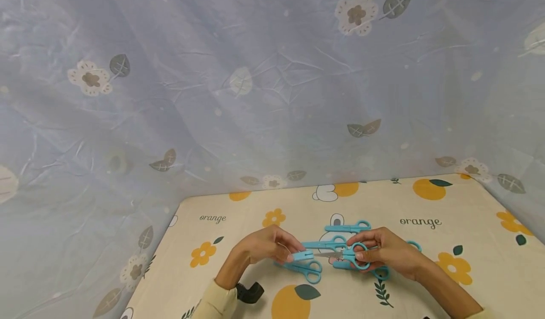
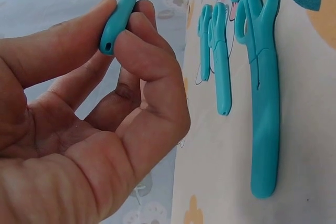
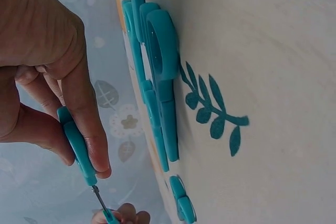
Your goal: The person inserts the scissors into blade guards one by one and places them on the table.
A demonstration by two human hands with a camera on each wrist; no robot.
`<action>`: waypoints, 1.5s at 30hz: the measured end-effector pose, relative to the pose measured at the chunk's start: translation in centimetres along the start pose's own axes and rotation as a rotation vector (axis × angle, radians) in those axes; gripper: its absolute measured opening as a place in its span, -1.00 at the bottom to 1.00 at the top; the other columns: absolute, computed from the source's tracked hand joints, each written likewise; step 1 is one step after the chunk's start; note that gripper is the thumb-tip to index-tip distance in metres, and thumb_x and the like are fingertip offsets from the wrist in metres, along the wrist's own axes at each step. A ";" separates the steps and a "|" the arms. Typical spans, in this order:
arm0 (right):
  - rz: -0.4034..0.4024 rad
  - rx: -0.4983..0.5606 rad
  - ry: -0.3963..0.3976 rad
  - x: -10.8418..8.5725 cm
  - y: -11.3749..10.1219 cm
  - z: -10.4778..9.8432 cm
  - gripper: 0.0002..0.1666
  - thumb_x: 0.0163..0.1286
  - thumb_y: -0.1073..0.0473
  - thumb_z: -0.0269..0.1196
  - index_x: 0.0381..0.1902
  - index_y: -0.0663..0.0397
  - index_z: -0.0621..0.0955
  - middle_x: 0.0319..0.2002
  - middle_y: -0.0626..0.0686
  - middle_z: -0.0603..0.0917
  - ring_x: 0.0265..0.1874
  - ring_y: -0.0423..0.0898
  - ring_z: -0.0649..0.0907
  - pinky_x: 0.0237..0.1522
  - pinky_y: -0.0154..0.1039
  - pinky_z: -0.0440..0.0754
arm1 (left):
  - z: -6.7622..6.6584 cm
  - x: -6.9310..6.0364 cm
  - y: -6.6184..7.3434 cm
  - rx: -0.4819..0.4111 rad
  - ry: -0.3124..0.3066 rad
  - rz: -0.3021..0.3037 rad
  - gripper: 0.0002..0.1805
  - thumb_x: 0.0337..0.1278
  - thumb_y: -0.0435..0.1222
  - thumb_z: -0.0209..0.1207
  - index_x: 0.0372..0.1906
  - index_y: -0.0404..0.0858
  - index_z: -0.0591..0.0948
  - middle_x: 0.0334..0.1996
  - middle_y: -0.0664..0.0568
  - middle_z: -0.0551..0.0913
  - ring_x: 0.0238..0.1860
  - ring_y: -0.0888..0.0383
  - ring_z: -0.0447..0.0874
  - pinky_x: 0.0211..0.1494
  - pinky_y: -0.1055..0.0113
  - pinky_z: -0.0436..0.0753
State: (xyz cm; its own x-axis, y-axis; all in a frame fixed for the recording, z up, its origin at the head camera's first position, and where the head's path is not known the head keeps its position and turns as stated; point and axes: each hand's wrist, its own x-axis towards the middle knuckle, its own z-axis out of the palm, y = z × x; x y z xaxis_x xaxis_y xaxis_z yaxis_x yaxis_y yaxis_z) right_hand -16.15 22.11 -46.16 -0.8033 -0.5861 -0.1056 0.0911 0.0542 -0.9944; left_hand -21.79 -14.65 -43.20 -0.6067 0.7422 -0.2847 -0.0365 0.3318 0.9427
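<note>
My left hand (image 1: 270, 245) pinches a light-blue blade cover (image 1: 302, 255) between thumb and fingers; its slotted end shows in the left wrist view (image 2: 118, 22). My right hand (image 1: 387, 250) holds the blue handles of a pair of scissors (image 1: 350, 256) above the table. A bare stretch of metal blade (image 1: 327, 254) shows between the handles and the cover. Whether the blade's tip is inside the cover, I cannot tell. Below my left hand lies a covered pair of scissors (image 1: 304, 268). Another covered pair (image 1: 323, 244) lies just behind the held one.
Farther back lies one more covered pair (image 1: 347, 227). Other blue scissors (image 1: 381, 273) lie under and beside my right hand, partly hidden. The tablecloth (image 1: 238, 271) has orange and flower prints. A patterned curtain (image 1: 272, 120) rises behind the table. A black device (image 1: 250, 292) sits by my left wrist.
</note>
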 end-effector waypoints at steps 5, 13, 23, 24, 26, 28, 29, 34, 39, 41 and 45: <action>-0.009 0.008 -0.016 0.0 0.1 0.0 -0.44 0.62 0.23 0.27 0.36 0.59 0.47 -0.23 -0.10 0.82 -0.22 -0.13 0.85 -0.12 -0.04 0.85 | 0.2 0.1 -0.2 -0.006 -0.005 0.000 -0.58 0.13 -0.51 0.30 0.13 -0.52 0.73 -0.33 0.19 0.77 -0.33 0.27 0.67 -0.20 0.39 0.73; -0.015 0.011 -0.011 0.0 0.0 0.2 -0.43 0.60 0.23 0.28 0.35 0.59 0.48 -0.24 -0.11 0.78 -0.22 -0.16 0.84 -0.12 -0.06 0.86 | 0.4 0.0 0.0 -0.010 -0.007 -0.016 -0.59 0.14 -0.50 0.32 0.13 -0.48 0.75 -0.29 0.16 0.75 -0.27 0.24 0.69 -0.14 0.36 0.76; -0.026 0.016 -0.023 0.1 -0.2 0.4 -0.44 0.61 0.24 0.27 0.35 0.61 0.47 -0.21 -0.08 0.84 -0.16 -0.01 0.88 -0.09 -0.04 0.85 | 0.4 0.5 0.1 -0.026 -0.037 -0.014 -0.58 0.18 -0.50 0.32 0.16 -0.48 0.74 -0.28 0.17 0.77 -0.29 0.26 0.71 -0.15 0.39 0.75; -0.025 0.019 -0.023 0.1 -0.1 0.4 -0.44 0.61 0.25 0.27 0.35 0.60 0.48 -0.22 -0.08 0.84 -0.16 0.00 0.88 -0.09 -0.03 0.85 | 0.4 0.5 0.1 -0.025 -0.037 -0.012 -0.59 0.19 -0.50 0.32 0.16 -0.48 0.74 -0.28 0.17 0.77 -0.29 0.26 0.71 -0.15 0.39 0.75; -0.021 0.027 -0.026 0.1 -0.1 0.4 -0.45 0.61 0.25 0.27 0.34 0.60 0.48 -0.23 -0.08 0.85 -0.14 0.04 0.89 -0.09 -0.03 0.85 | 0.5 0.5 0.1 -0.021 -0.039 -0.010 -0.59 0.19 -0.50 0.33 0.16 -0.47 0.74 -0.28 0.17 0.77 -0.29 0.25 0.71 -0.14 0.38 0.76; -0.015 0.032 -0.032 0.1 0.0 0.5 -0.45 0.61 0.26 0.27 0.34 0.61 0.48 -0.23 -0.07 0.85 -0.13 0.06 0.89 -0.08 -0.02 0.85 | 0.6 0.4 0.1 -0.022 -0.040 -0.008 -0.60 0.19 -0.50 0.33 0.16 -0.47 0.74 -0.28 0.17 0.77 -0.28 0.25 0.72 -0.12 0.36 0.77; -0.012 0.031 -0.031 0.1 0.0 0.5 -0.45 0.61 0.25 0.27 0.34 0.60 0.49 -0.23 -0.07 0.85 -0.13 0.06 0.89 -0.09 -0.03 0.85 | 0.6 0.4 0.2 -0.023 -0.040 -0.007 -0.60 0.19 -0.50 0.33 0.15 -0.47 0.74 -0.28 0.17 0.77 -0.28 0.25 0.73 -0.11 0.36 0.77; -0.005 0.018 -0.028 0.1 -0.4 0.6 -0.45 0.61 0.23 0.28 0.35 0.56 0.50 -0.20 -0.05 0.84 -0.13 0.05 0.88 -0.09 -0.04 0.85 | 0.7 0.3 0.4 -0.040 -0.044 -0.014 -0.59 0.19 -0.51 0.32 0.16 -0.51 0.72 -0.29 0.17 0.77 -0.28 0.25 0.72 -0.11 0.35 0.78; -0.006 0.027 -0.050 0.2 -0.7 0.7 -0.47 0.59 0.25 0.29 0.33 0.56 0.51 -0.21 0.00 0.85 -0.12 0.07 0.88 -0.09 -0.01 0.85 | 0.7 0.5 0.8 -0.031 -0.051 -0.031 -0.59 0.19 -0.50 0.31 0.16 -0.50 0.73 -0.29 0.17 0.76 -0.27 0.27 0.72 -0.10 0.35 0.78; -0.011 0.038 -0.062 0.3 -0.7 0.9 -0.48 0.60 0.26 0.28 0.32 0.57 0.51 -0.20 0.01 0.85 -0.12 0.07 0.88 -0.09 -0.02 0.85 | 0.8 0.6 0.9 -0.023 -0.053 -0.035 -0.59 0.18 -0.50 0.31 0.15 -0.48 0.74 -0.29 0.17 0.76 -0.28 0.27 0.72 -0.10 0.34 0.79; -0.015 0.058 -0.073 0.4 -0.5 1.2 -0.49 0.60 0.27 0.28 0.31 0.60 0.51 -0.16 0.04 0.86 -0.14 0.02 0.88 -0.11 -0.06 0.86 | 1.1 0.7 1.1 -0.025 -0.062 -0.034 -0.59 0.17 -0.51 0.30 0.15 -0.49 0.74 -0.30 0.17 0.77 -0.28 0.27 0.73 -0.10 0.34 0.79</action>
State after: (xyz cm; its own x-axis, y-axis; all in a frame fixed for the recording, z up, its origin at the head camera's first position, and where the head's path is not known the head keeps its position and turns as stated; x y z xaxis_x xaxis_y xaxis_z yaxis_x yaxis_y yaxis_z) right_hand -15.82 20.84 -45.74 -0.7599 -0.6441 -0.0877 0.1155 -0.0009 -0.9933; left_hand -21.39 -13.11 -42.56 -0.5540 0.7659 -0.3263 -0.0764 0.3435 0.9360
